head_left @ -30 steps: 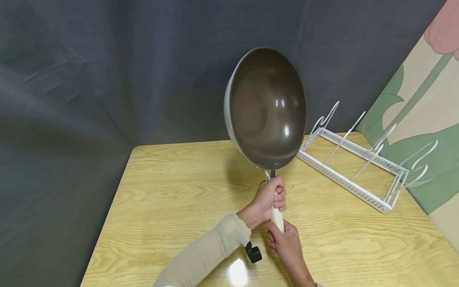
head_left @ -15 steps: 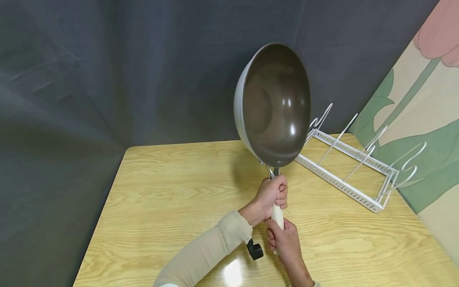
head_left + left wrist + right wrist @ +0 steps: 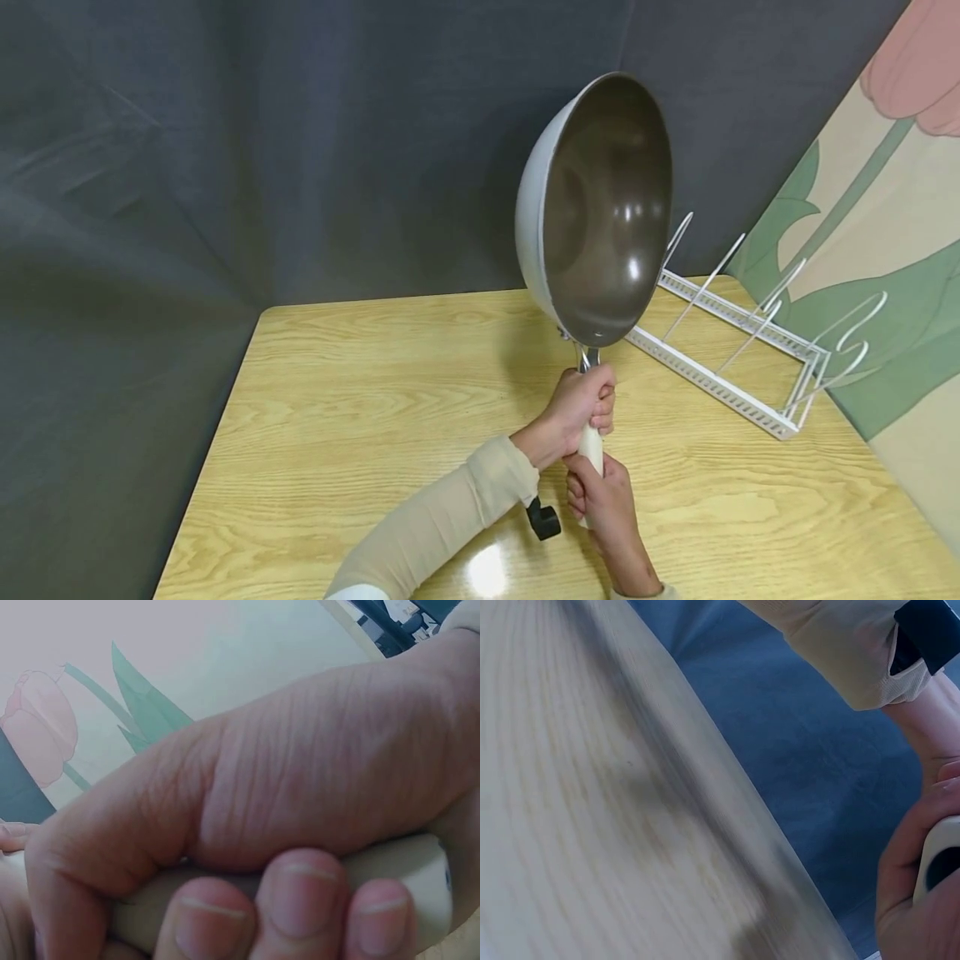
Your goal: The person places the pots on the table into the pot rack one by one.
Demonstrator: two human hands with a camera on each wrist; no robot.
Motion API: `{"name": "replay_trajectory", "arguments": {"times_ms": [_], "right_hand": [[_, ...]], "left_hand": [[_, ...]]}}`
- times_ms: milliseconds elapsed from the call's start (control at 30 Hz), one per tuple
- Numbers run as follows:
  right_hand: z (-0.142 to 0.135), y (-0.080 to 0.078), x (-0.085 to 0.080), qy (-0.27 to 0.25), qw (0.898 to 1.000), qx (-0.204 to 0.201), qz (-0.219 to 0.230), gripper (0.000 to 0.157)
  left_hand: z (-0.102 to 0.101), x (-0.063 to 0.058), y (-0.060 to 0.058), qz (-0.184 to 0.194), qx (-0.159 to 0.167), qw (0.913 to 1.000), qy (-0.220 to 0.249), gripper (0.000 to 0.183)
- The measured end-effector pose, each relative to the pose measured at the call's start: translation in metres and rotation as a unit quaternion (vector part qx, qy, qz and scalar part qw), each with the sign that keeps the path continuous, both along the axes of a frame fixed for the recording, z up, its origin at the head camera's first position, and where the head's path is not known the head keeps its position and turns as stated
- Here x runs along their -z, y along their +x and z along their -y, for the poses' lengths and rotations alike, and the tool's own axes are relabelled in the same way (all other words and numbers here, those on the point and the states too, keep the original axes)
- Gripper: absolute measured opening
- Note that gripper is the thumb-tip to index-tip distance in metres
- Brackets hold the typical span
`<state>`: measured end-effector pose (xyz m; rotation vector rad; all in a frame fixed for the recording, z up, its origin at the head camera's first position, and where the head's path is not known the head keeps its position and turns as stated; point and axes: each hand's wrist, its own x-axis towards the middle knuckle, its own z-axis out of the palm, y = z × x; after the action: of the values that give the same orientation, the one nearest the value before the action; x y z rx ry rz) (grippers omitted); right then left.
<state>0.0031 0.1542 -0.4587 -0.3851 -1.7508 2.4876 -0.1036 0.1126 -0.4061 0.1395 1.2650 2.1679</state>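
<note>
A deep wok (image 3: 607, 208) with a dark brown inside and a pale outside stands upright in the air over the table, its mouth turned toward the right. My left hand (image 3: 579, 407) grips its cream handle (image 3: 592, 448) just below the metal neck. Lower down, near the handle's end, my right hand (image 3: 609, 502) holds on too, thumb along the top. Large in the left wrist view, the right hand's curled fingers (image 3: 300, 892) wrap the handle. The right wrist view catches the handle's end (image 3: 937, 844) with a dark hole, at the right edge.
A white rack (image 3: 720, 383) with wire dividers stands at the table's right; the wok's rim overlaps its far left end in the head view. Dark cloth (image 3: 375, 167) hangs behind the wooden table (image 3: 360, 417). A tulip-patterned panel (image 3: 885, 317) borders the right side.
Both hands have carried the wok to the right and slightly up. It has turned, so its opening looks narrower and more of the pale outside shows. Both grips remain.
</note>
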Motion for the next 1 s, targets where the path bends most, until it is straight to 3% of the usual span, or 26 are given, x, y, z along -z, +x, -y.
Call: {"name": "replay_trajectory", "arguments": {"times_ms": [333,533,633,800,1000], "right_hand": [[-0.004,0.000,0.008,-0.028,0.999,-0.012,-0.019,0.025],[-0.008,0.001,0.012,-0.049,0.996,-0.038,-0.064,0.024],[-0.010,0.002,0.012,-0.067,0.992,-0.055,-0.096,0.025],[-0.011,0.002,0.015,-0.143,0.976,-0.089,-0.135,0.034],[-0.013,0.003,0.017,-0.186,0.967,-0.112,-0.134,0.036]], "left_hand": [[-0.010,0.001,0.004,-0.003,-0.012,0.9997,-0.021,0.024],[-0.017,-0.002,0.007,-0.026,-0.021,0.9985,-0.043,0.025],[-0.019,-0.003,0.008,-0.032,-0.022,0.9980,-0.050,0.026],[-0.023,-0.005,0.012,-0.030,-0.015,0.9977,-0.059,0.026],[-0.027,-0.005,0.016,-0.038,-0.008,0.9962,-0.077,0.027]]}}
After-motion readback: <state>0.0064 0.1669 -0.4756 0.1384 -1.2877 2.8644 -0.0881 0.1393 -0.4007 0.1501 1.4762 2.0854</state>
